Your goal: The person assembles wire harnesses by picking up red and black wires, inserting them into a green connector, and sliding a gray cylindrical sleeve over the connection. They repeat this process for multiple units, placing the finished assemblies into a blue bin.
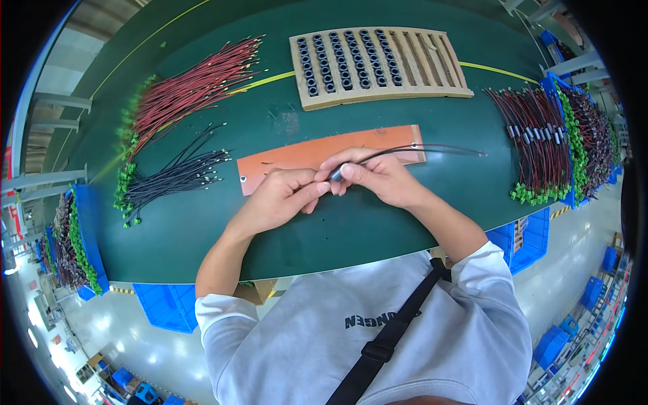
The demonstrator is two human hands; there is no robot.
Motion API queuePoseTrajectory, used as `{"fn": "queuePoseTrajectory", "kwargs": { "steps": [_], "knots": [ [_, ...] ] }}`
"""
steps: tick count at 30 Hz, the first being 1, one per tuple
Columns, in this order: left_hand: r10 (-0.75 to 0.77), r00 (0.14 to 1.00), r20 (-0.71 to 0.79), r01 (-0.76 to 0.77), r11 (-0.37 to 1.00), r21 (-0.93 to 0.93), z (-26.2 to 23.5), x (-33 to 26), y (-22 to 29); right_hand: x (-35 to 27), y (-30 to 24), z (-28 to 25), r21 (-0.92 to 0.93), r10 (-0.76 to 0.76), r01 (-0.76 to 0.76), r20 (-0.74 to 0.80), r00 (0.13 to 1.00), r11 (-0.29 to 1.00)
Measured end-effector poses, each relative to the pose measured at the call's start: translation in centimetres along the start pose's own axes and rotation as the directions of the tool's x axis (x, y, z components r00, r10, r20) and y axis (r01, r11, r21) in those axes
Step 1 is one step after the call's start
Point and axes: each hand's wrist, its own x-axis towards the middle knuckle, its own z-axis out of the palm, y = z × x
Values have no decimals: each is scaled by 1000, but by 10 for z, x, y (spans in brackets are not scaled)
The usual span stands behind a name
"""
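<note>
While your right hand point(378, 179) pinches the black wire point(412, 149) and your left hand point(280, 199) grips the small dark sleeve point(335, 175) — keep both aligned, feeding the wire straight

The small dark sleeve point(335, 175) is mostly hidden between the fingertips of both hands. At nine o'clock, a wire bundle point(64, 246) blurs toward the rim. At three o'clock, another wire bundle point(594, 138) is too distorted to make out.
</note>
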Motion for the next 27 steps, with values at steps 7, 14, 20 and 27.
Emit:
{"fn": "queuePoseTrajectory", "kwargs": {
  "steps": [7,14,20,27],
  "knots": [
    [95,952,-292,-155,970,-189,-38,-40,-15,18,1,19,41,-85,97,-224,971,994],
    [70,879,-471,-240,920,-311,-53,-48,-47,37,11,35,148,-56,95,-246,968,984],
    [176,820,-545,-268,959,-94,-54,-42,-59,37,26,36,171,-57,105,-262,963,980],
    [147,736,-661,-319,937,-146,-45,-36,-60,38,38,33,34,-154,167,-241,958,985]
  ]
}}
